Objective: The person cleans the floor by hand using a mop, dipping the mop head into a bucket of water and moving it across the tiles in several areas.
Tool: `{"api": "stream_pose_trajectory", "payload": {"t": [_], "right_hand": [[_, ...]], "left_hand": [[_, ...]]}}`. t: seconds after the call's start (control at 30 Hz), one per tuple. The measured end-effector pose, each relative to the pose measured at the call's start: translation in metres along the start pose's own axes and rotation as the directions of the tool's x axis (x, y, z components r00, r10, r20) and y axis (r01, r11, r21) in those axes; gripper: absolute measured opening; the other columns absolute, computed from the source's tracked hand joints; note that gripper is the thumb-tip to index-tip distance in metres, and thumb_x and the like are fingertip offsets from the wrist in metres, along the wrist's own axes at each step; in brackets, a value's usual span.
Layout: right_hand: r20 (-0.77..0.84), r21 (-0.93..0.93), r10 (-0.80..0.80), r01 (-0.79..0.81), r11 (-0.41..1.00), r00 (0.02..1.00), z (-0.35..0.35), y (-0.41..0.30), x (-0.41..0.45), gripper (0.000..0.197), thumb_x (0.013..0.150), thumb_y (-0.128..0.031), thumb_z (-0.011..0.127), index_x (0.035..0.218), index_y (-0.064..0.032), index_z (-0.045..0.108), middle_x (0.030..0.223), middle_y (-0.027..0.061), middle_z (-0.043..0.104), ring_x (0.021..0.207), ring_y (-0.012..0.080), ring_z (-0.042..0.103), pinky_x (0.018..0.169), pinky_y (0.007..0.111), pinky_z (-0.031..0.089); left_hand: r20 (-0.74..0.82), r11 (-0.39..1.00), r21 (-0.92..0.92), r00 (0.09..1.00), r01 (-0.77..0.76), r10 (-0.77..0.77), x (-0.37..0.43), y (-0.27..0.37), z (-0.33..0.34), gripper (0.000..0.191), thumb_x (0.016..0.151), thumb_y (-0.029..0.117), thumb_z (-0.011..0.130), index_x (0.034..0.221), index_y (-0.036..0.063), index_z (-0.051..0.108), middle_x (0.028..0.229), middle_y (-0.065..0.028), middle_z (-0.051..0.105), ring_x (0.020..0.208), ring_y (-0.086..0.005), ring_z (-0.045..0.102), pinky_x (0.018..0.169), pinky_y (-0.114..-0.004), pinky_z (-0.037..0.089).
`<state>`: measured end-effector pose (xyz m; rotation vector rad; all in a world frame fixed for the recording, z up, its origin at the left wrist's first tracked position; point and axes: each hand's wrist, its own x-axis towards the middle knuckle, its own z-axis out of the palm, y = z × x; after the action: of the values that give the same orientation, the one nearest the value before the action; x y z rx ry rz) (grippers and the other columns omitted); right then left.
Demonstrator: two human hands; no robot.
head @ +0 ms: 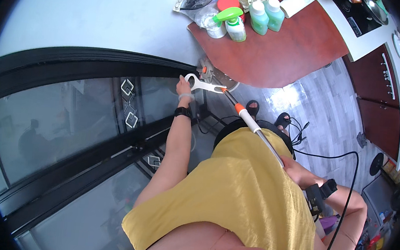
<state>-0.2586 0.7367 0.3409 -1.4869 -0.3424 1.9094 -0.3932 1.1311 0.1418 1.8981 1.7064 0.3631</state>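
Observation:
A telescopic pole (248, 119) with a steel shaft, a white sleeve and orange collars slants across the front of my yellow garment. Its far end carries a white plastic head (206, 85), forked at the shaft and ending in a ring. My left hand (183, 86) is closed at the ring's edge, beside the black door frame; part of its fingers is hidden. Down at my hip, my right hand (293, 171) grips the lower steel shaft. Both wrists wear black bands, and a clear bangle circles the left one.
Black-framed glass sliding doors (63, 114) run along the left. Ahead, a red-brown table (272, 53) bears a green-topped spray bottle (235, 29) and capped bottles (258, 18). A container (229, 82) sits partly beneath it. A black cable (352, 179) hangs by my right arm.

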Motion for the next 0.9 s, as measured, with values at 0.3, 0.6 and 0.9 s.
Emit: {"api": "stream_pose_trajectory", "payload": {"t": [0.3, 0.6, 0.9], "right_hand": [[-0.015, -0.036, 0.079, -0.080, 0.996, 0.997, 0.005, -0.011, 0.006, 0.033, 0.073, -0.014, 0.045, 0.100, 0.0042, 0.047, 0.089, 0.0098, 0.055, 0.082, 0.0133, 0.050, 0.074, 0.026, 0.038], [0.030, 0.069, 0.133, -0.135, 0.989, 0.991, 0.007, -0.025, 0.012, 0.036, 0.072, -0.014, 0.046, 0.103, 0.0050, 0.046, 0.092, 0.0107, 0.055, 0.083, 0.0143, 0.050, 0.075, 0.026, 0.038], [0.017, 0.080, 0.149, -0.150, 0.986, 0.989, 0.012, -0.033, 0.006, 0.037, 0.071, -0.013, 0.046, 0.104, 0.0044, 0.046, 0.093, 0.0111, 0.055, 0.083, 0.0147, 0.051, 0.075, 0.026, 0.038]], "left_hand": [[-0.013, 0.990, -0.143, 1.000, 0.012, -0.014, -0.054, 0.019, -0.001, 0.042, 0.085, 0.032, 0.025, 0.088, -0.0002, 0.053, 0.084, -0.0219, 0.054, 0.081, -0.0397, 0.049, 0.068, -0.043, 0.037], [-0.029, 0.991, -0.130, 0.999, -0.034, 0.030, -0.080, 0.024, -0.004, 0.039, 0.085, 0.031, 0.027, 0.080, -0.0004, 0.051, 0.079, -0.0229, 0.054, 0.075, -0.0408, 0.048, 0.066, -0.045, 0.035], [-0.022, 0.988, -0.153, 1.000, -0.013, 0.010, -0.087, 0.023, 0.000, 0.041, 0.085, 0.032, 0.026, 0.074, -0.0011, 0.048, 0.072, -0.0209, 0.052, 0.070, -0.0383, 0.047, 0.063, -0.042, 0.035]]}}
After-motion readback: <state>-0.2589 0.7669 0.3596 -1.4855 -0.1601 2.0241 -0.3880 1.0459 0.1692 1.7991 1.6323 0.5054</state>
